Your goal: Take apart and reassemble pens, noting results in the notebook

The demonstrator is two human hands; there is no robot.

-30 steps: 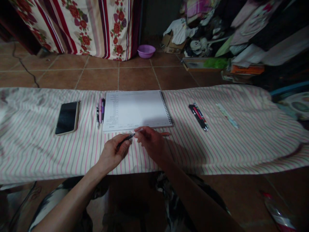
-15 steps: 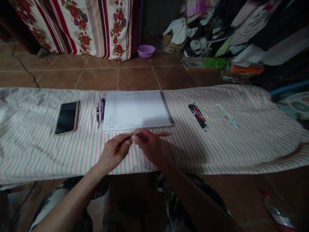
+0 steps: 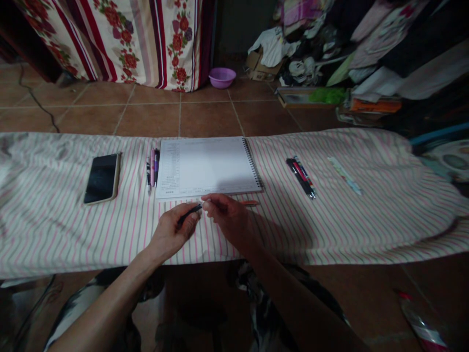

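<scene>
My left hand point(image 3: 176, 227) is closed around a black pen point(image 3: 189, 213), whose end points up and right toward the other hand. Right at that end, my right hand point(image 3: 229, 215) has its thumb and forefinger pinched together; what sits between them is too small to make out. Both hands are just above the striped cloth, in front of a spiral notebook point(image 3: 216, 164) with a mostly blank page. An orange pen point(image 3: 249, 203) lies partly hidden behind my right hand.
Left of the notebook lie several pens point(image 3: 153, 168) and a phone point(image 3: 101, 178). To its right are dark pens point(image 3: 301, 177) and a pale pen point(image 3: 345, 176). Striped cloth point(image 3: 286, 234) covers the table. A purple basin point(image 3: 222, 77) and a bottle point(image 3: 421, 322) are on the floor.
My right hand has shifted slightly right, and its fingertips have drawn back along the pen's end. My left hand keeps its place with the black pen.
</scene>
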